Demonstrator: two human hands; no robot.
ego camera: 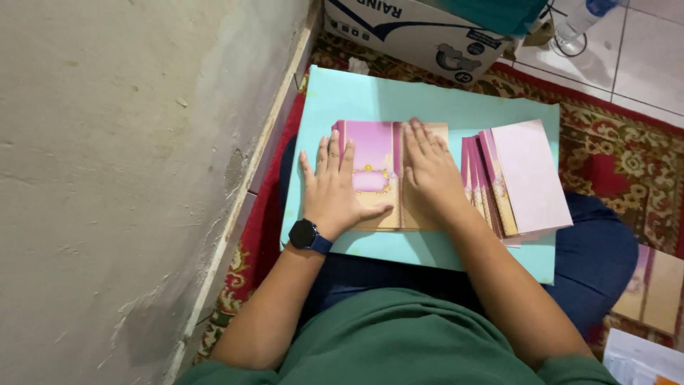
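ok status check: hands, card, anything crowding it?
Left hand and right hand both flat, palms down on the pink-and-tan folded card. Card lies on the pale turquoise board. Stack of pink cards sits right beside it, apart from the right hand.

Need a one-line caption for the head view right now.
Both hands, left and right, press flat on a pink-and-tan card atop a turquoise board.

My left hand (335, 187) and right hand (427, 170) lie flat over the open pink and tan card (376, 165), so most of its lower half and right panel are hidden under my palms. The stack of cards (524, 178) shows only its top sheet and fanned edges. The cardboard box (420, 32) and plastic bottle (581, 18) run off the top edge.
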